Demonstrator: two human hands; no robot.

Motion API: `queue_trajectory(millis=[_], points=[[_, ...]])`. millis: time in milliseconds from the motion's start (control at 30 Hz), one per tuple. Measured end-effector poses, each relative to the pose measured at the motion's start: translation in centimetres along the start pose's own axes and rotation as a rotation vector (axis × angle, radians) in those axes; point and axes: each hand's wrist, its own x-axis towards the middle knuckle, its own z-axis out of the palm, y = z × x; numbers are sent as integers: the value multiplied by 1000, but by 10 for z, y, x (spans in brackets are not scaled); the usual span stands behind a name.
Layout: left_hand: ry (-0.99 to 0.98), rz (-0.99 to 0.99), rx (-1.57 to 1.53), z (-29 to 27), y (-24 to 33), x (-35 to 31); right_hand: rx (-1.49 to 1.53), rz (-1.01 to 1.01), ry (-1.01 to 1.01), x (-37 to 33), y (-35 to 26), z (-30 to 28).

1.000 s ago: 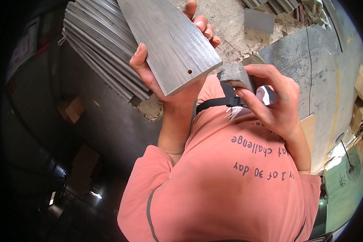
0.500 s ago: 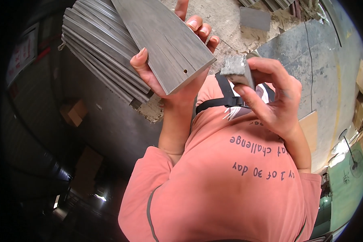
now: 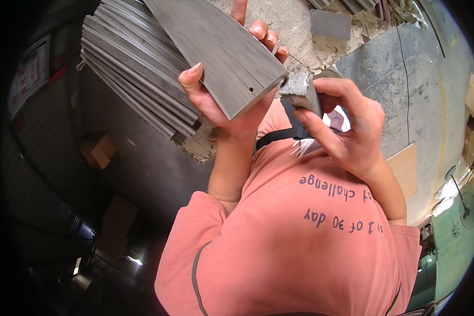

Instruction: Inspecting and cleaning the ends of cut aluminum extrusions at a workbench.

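Observation:
My left hand (image 3: 231, 113) is closed around a long grey wood-grain plank (image 3: 221, 58), with its thumb on one edge and its fingertips curling over the other. A small dark hole shows near the plank's near end, while its far end runs out of view at the top. Between the thumb and fingers of my right hand (image 3: 355, 121) is a small grey block (image 3: 300, 92) with a rough, worn, whitish face. The block is close beside the plank's near corner; whether the two touch I cannot tell.
A stack of long grey ribbed strips (image 3: 137, 68) lies at the far left, partly under the plank. On the floor are a flat grey sheet (image 3: 331, 24) at the back, a cardboard box (image 3: 98, 151) at left and a tan board (image 3: 404, 171) at right. A fan (image 3: 464, 208) stands far right.
My right hand has brought the block left, closer to the plank's end. The plank and my left hand have shifted slightly right.

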Motion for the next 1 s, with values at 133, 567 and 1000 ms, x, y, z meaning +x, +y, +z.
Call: queue_trajectory(millis=[133, 567, 1000], points=[[-33, -44, 13, 2, -1, 3, 38, 12, 51, -3, 1, 2], [85, 45, -126, 20, -10, 0, 63, -44, 102, 0, 0, 2], [16, 130, 89, 29, -3, 22, 507, 88, 106, -5, 14, 1]])
